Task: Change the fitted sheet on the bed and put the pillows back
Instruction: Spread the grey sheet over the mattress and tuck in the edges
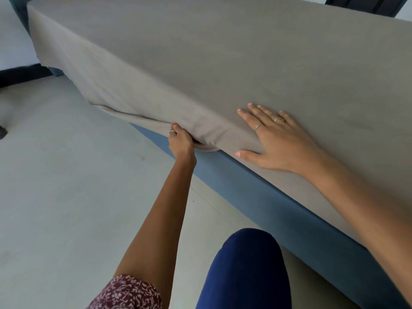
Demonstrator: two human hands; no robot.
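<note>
**Soft sheet, hold it by the hem**

We have the taupe woven cotton fitted sheet (200,63) spread across the mattress top and draped down the near side over the blue upholstered bed base (278,210). Our left hand (181,141) curls round the loose lower edge of the sheet, fingers tucked beneath the fold where it bunches. Our right hand (274,139) lies flat with fingers spread on the sheet, just above and to the right of that grip, pressing at the mattress edge.

We judge the cloth light, limp and easily wrinkled; it will slide over the mattress unless pinned, so the flat hand is doing useful work. The hem is the place to take hold, since pulling mid-panel only gathers slack. Beyond the grip the edge sags away from the base, untucked. Whether the hem is elasticated we cannot tell from here, as the fold hides it. No pillows are in view.
</note>
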